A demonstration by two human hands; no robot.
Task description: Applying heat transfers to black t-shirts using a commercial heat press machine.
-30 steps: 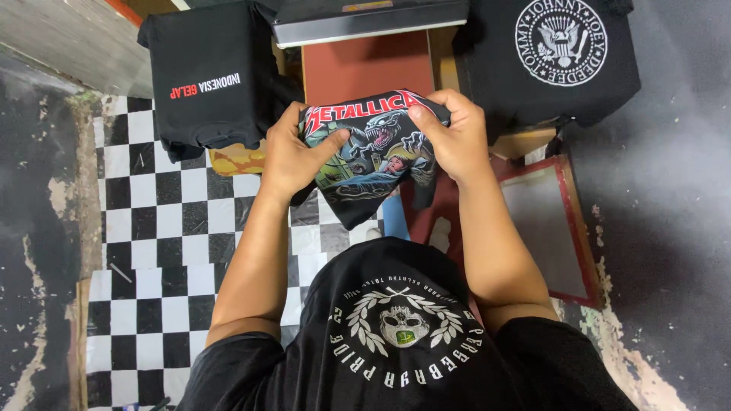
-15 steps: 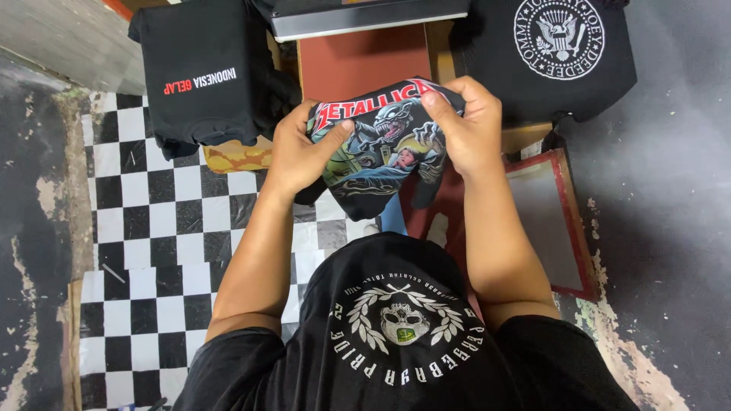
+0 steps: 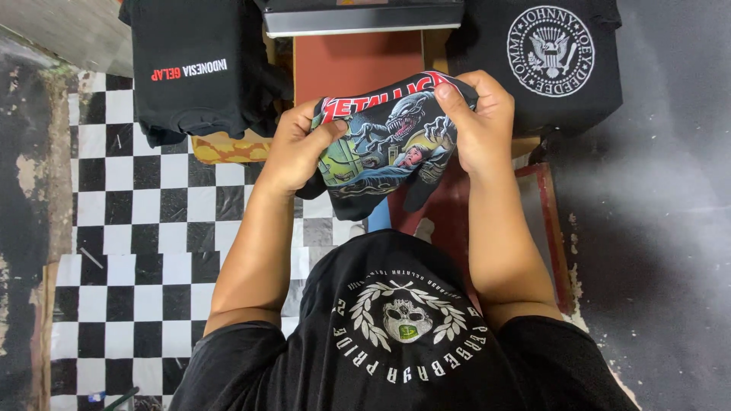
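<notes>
A black T-shirt (image 3: 384, 148) with a colourful monster print and red lettering is bunched up between both my hands, lifted just above a reddish-brown press platen (image 3: 358, 61). My left hand (image 3: 293, 148) grips its left side with the thumb laid over the print. On the shirt's right upper edge my right hand (image 3: 476, 125) is closed, fingers curled over the fabric. The lower part of the shirt hangs down toward my chest.
A folded black shirt with red and white lettering (image 3: 194, 68) lies at the upper left. Another black shirt with a round white emblem (image 3: 548, 61) lies at the upper right. The press's grey upper plate (image 3: 362, 15) is at the top. Black-and-white checkered floor (image 3: 129, 228) spreads left.
Both hands have pulled the printed shirt closer together and bunched it, lifting it slightly off the platen. The view has shifted a little.
</notes>
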